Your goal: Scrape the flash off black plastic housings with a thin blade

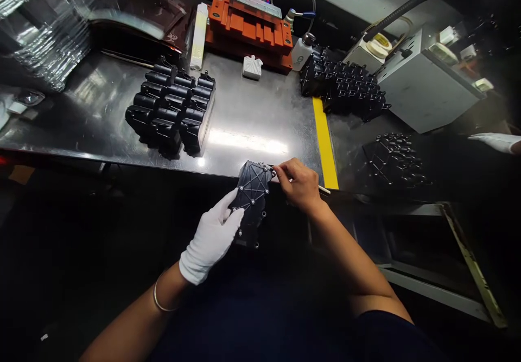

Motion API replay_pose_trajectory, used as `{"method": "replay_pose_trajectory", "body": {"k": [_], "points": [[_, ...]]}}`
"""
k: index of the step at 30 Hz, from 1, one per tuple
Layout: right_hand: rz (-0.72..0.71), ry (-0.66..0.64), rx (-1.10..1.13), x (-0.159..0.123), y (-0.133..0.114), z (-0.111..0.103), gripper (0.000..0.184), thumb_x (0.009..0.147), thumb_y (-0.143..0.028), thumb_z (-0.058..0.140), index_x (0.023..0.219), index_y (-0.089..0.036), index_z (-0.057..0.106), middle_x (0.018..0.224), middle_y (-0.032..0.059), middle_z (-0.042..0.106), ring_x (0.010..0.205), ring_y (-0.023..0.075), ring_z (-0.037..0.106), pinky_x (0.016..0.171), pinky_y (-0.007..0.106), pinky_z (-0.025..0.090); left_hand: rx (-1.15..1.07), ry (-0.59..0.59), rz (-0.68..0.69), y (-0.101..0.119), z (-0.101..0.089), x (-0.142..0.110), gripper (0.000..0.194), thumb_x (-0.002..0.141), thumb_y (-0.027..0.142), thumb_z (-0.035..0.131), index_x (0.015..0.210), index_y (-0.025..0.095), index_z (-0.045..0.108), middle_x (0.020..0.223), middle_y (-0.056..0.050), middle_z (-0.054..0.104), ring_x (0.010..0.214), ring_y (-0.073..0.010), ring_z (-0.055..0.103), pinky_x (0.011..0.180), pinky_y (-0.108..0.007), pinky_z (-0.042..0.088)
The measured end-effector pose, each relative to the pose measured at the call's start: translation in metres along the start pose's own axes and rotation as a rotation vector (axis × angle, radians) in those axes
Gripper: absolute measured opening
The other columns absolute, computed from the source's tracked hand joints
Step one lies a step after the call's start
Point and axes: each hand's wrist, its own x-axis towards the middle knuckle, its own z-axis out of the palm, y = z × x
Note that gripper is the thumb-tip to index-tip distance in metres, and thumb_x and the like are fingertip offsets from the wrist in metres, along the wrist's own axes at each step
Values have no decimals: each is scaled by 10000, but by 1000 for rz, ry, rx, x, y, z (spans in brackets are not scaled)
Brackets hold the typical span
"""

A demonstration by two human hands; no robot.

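My left hand (212, 236), in a white glove, is closed round the lower side of a black ribbed plastic cover (252, 192) and holds it just in front of the metal table's edge. My bare right hand (298, 184) pinches a thin stick-like tool (324, 189), whose tip touches the cover's upper right corner. The tool's tail pokes out to the right of my hand. A metal bangle sits on my left wrist.
On the steel table (252, 128) stand a stack of black parts (173, 109) at left, an orange fixture (248, 25) at the back and a heap of black parts (345, 85) at right, past a yellow stripe (324, 139). Another person's gloved hand (494, 141) shows at far right.
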Motion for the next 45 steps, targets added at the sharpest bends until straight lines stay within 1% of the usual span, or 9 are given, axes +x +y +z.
{"method": "replay_pose_trajectory", "body": {"k": [5,10,13,16,19,22,25,36,45], "points": [[0,44,90,-18,-5,-5,250,934,-318,525,731,-193,598,671,28,634,577,116,556,556,243,407,19,0,-4,2,0,-1,598,819,363,617,1384,198,515,583,57,471,517,-87,402,517,-203,420],[-88,-70,165,-29,-9,-14,253,929,-327,535,729,-190,608,666,29,642,601,121,581,565,247,414,57,6,14,2,-2,-1,591,834,385,608,1382,183,516,586,58,458,521,-87,390,512,-200,411],[-113,-143,139,-28,-10,-17,278,940,-344,516,729,-193,615,677,32,650,608,119,586,563,248,398,88,33,17,1,-2,-1,600,820,396,626,1371,180,529,578,60,470,516,-86,393,498,-194,404],[-120,-130,43,-26,-11,-19,305,947,-345,505,703,-194,610,666,35,648,604,122,575,551,254,365,83,46,9,2,-2,-1,610,805,402,643,1363,179,537,564,63,478,518,-88,409,494,-190,405],[-135,-125,40,-26,-12,-20,307,946,-337,507,692,-195,605,664,35,644,606,122,572,550,253,356,65,46,6,3,-1,-2,621,800,396,652,1362,161,535,553,68,457,512,-84,397,478,-185,390],[-102,-128,56,-28,-13,-19,299,945,-339,508,701,-198,607,666,33,640,604,124,571,554,253,365,60,46,12,4,-1,-2,623,798,388,655,1362,152,534,552,70,448,510,-80,395,477,-182,390],[-55,-110,88,-31,-14,-17,291,942,-346,514,714,-194,611,677,35,646,606,124,579,560,251,385,59,39,11,5,-1,-2,618,804,388,647,1367,163,529,561,63,485,521,-81,422,495,-181,412],[5,-57,125,-38,-15,-12,284,937,-338,523,715,-194,625,664,33,646,596,125,588,564,250,416,36,40,3,5,0,-2,639,803,396,655,1374,144,517,566,54,538,530,-90,472,509,-188,442],[1,-82,158,-38,-13,-13,283,937,-341,524,721,-193,631,667,31,650,599,123,589,566,247,421,60,39,18,4,-1,-1,615,813,382,650,1372,159,522,562,59,541,524,-84,465,511,-181,440]]}}
